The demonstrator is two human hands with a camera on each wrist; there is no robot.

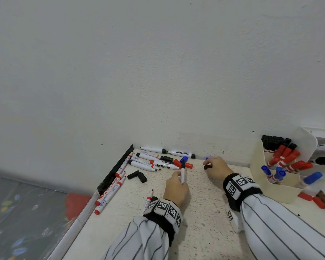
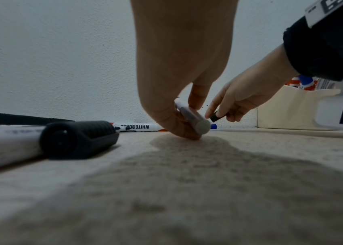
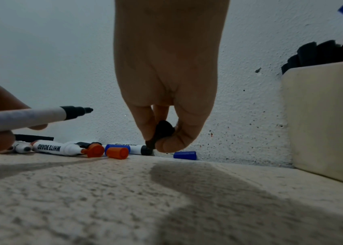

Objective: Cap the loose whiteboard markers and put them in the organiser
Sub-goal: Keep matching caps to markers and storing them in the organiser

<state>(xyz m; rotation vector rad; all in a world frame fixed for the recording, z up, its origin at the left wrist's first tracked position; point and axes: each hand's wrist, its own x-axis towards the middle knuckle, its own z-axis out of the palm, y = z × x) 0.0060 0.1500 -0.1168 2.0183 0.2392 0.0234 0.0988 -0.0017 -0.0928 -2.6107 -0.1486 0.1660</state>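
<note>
The left hand [image 1: 176,186] grips an uncapped, black-tipped white whiteboard marker [image 1: 183,172], tip pointing toward the wall. Just to its right, the right hand [image 1: 215,168] pinches a small black plastic cap [image 1: 207,167] above the speckled worktop [image 1: 204,212].

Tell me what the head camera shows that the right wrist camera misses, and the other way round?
Only the head view shows the two loose black caps and the red markers along the table's left edge. Only the right wrist view shows the whole loose blue cap by the wall. Both show the left hand gripping an uncapped black marker, the right hand pinching a black cap, and the organiser.
</note>
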